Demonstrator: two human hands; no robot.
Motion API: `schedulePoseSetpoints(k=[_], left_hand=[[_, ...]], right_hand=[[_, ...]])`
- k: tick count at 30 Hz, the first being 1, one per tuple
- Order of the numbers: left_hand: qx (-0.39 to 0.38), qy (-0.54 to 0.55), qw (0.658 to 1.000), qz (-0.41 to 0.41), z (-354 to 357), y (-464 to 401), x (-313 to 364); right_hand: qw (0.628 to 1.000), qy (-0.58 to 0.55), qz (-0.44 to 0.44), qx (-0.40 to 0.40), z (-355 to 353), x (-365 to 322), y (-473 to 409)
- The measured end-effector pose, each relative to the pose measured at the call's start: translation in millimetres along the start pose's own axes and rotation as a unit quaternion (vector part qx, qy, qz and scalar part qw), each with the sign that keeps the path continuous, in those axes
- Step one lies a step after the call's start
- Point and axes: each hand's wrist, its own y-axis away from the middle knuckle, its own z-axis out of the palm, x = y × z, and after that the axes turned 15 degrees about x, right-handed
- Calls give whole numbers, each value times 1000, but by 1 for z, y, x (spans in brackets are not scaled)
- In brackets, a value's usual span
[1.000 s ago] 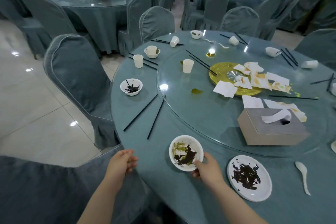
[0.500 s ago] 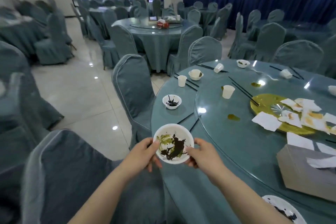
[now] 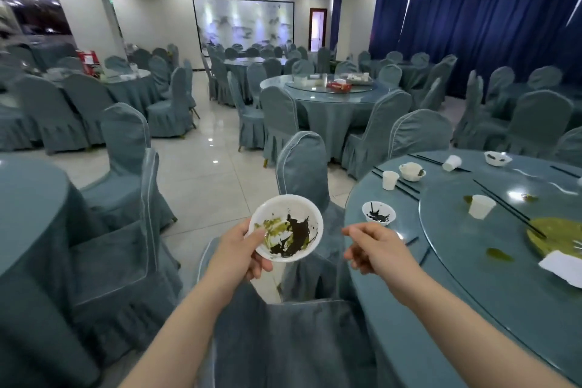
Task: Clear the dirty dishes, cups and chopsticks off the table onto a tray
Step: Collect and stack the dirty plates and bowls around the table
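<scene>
My left hand (image 3: pixel 241 253) holds a white dirty bowl (image 3: pixel 288 228) smeared with dark and green sauce, lifted off the table and over the chairs. My right hand (image 3: pixel 373 246) hovers beside it at the table's edge, fingers loosely curled, holding nothing. On the round blue table (image 3: pixel 409 309) lie a small dirty bowl (image 3: pixel 378 213), two white cups (image 3: pixel 390 180) (image 3: pixel 481 206), another bowl (image 3: pixel 412 171), a tipped cup (image 3: pixel 452 162), a far bowl (image 3: pixel 498 158) and black chopsticks (image 3: pixel 507 209). No tray is in sight.
Blue covered chairs (image 3: pixel 304 164) stand close to the left of the table, one right below my arms. A glass turntable (image 3: pixel 504 249) carries a yellow plate (image 3: pixel 557 236) and a napkin (image 3: pixel 562 268). Another table (image 3: pixel 28 208) sits at the left; tiled floor lies between.
The bowl went from the table into both hands, then into my left hand alone. My right hand let go. The view swung left and up, away from the table.
</scene>
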Motion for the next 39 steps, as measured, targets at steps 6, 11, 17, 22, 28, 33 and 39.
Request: schedulePoseSetpoints(k=[6,11,17,22,28,33,39], left_hand=[[-12,4,1000,9,-140,-36,4],[1,20,1000,2,-214,-67,-1],[-7,44,999,-21,-233,-119,-13],[-29,66,996,-43,-209,-183,-14],[-79,17,996,25,-164,-273,-5],[-102,6,994,33,-109,-342,2],[-161,7,987,-6,-31,-375,-13]], right_hand=[[999,-12,23,46,95,3,17],[996,-32,48,69,159,10,24],[997,1,32,70,206,1,12],[991,-5,34,127,209,4,-28],[982,-23,46,179,197,22,-76],[976,-25,87,200,207,29,-118],[962,-14,121,244,212,25,-143]])
